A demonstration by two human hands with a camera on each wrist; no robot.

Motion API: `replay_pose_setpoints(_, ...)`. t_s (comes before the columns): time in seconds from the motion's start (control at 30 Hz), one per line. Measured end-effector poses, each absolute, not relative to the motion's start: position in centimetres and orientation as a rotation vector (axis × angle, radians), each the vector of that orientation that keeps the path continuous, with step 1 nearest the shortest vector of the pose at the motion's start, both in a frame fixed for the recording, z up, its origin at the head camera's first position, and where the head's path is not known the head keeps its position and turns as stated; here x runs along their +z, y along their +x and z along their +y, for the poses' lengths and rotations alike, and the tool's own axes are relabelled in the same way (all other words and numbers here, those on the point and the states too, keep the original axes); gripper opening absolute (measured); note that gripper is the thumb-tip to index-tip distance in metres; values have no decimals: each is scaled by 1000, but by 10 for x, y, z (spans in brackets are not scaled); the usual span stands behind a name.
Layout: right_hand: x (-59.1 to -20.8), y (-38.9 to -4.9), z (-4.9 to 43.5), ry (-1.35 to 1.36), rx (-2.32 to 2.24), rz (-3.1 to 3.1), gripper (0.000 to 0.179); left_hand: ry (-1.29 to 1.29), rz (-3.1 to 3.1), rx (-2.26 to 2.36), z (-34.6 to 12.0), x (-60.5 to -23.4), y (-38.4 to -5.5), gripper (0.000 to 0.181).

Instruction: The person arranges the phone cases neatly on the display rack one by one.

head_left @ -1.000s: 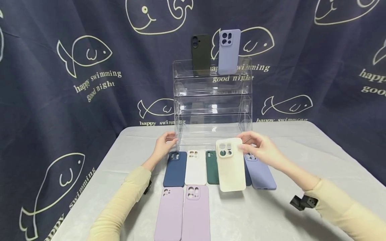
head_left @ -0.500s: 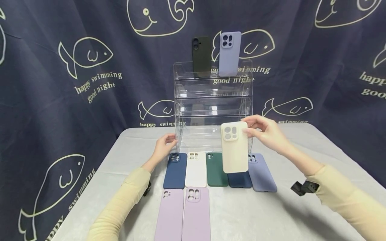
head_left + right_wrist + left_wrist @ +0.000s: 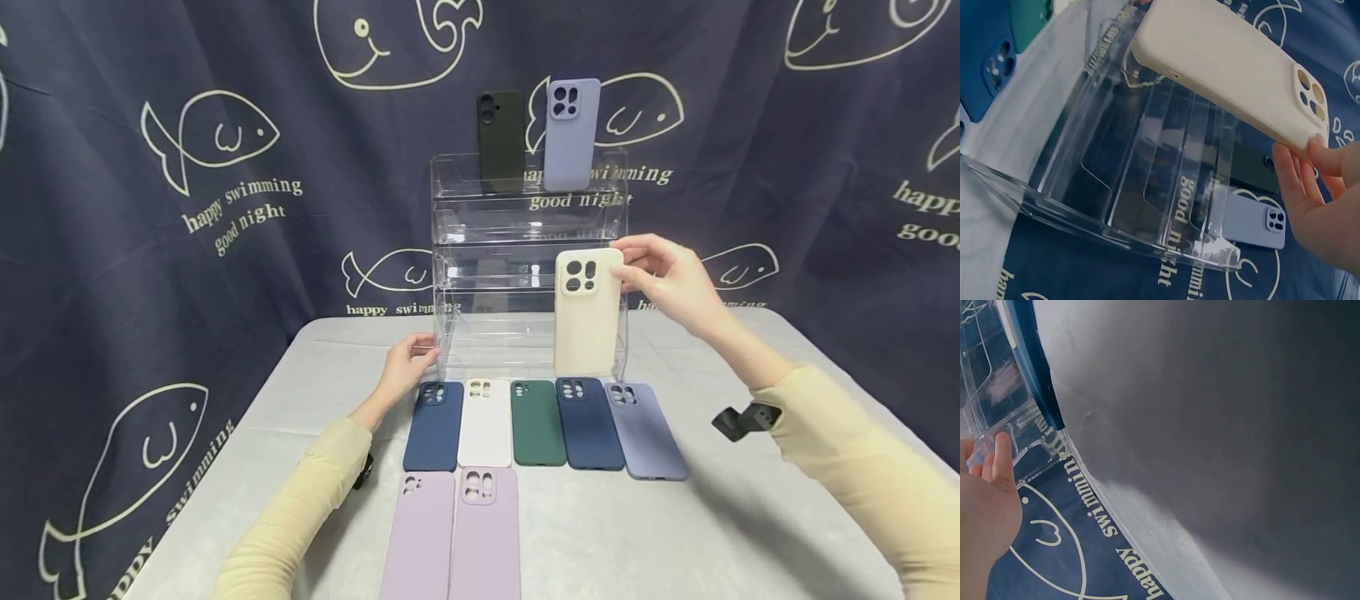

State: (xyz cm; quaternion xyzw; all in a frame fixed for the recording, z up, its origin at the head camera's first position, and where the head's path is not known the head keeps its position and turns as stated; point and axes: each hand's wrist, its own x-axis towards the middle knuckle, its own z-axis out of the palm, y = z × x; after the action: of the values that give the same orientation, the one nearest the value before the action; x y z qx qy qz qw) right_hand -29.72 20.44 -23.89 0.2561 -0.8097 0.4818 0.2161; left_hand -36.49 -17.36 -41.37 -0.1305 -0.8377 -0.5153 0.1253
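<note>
My right hand [image 3: 670, 279] pinches a cream phone case [image 3: 587, 317] by its upper right edge, thumb on the back face. It hangs upright in front of the right side of a clear tiered display rack [image 3: 491, 304]; in the right wrist view the case [image 3: 1229, 65] is apart from the tiers. At the rack's lower left side, my left hand [image 3: 405, 367] holds its edge between thumb and fingers, partly hidden in the left wrist view. A black phone case [image 3: 501, 142] and a lavender phone case [image 3: 572, 137] stand in the top tier.
Before the rack lies a row of phone cases: navy [image 3: 433, 429], white [image 3: 484, 429], green [image 3: 537, 425], another navy [image 3: 592, 429] and periwinkle [image 3: 647, 433]. Two lilac cases [image 3: 486, 542] lie nearer. A dark fish-print curtain [image 3: 225, 200] hangs behind the table [image 3: 750, 358].
My right hand has raised the cream case from above the row, up and slightly right, to in front of the rack. My left hand stays at the rack's side.
</note>
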Motion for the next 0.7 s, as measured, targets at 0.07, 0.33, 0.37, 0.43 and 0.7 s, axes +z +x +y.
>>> replay_pose_setpoints(0.07, -234, -302, 205, 698, 1336, -2227, 31, -386, -2437, -1498, -174, -413, -364, 34)
replay_pose_setpoints(0.33, -211, -319, 206, 634, 1371, -2165, 32, -406, -2415, -1512, -175, -413, -364, 33)
replay_pose_setpoints(0.37, -208, -321, 206, 623, 1372, -2158, 32, -406, -2415, -1507, -175, -413, -364, 32)
replay_pose_setpoints(0.43, -202, -327, 205, 610, 1385, -2143, 32, -405, -2420, -1496, -175, -414, -364, 31)
replay_pose_setpoints(0.7, -182, -346, 202, 554, 1405, -2097, 33, -414, -2399, -1540, -176, -414, -365, 34)
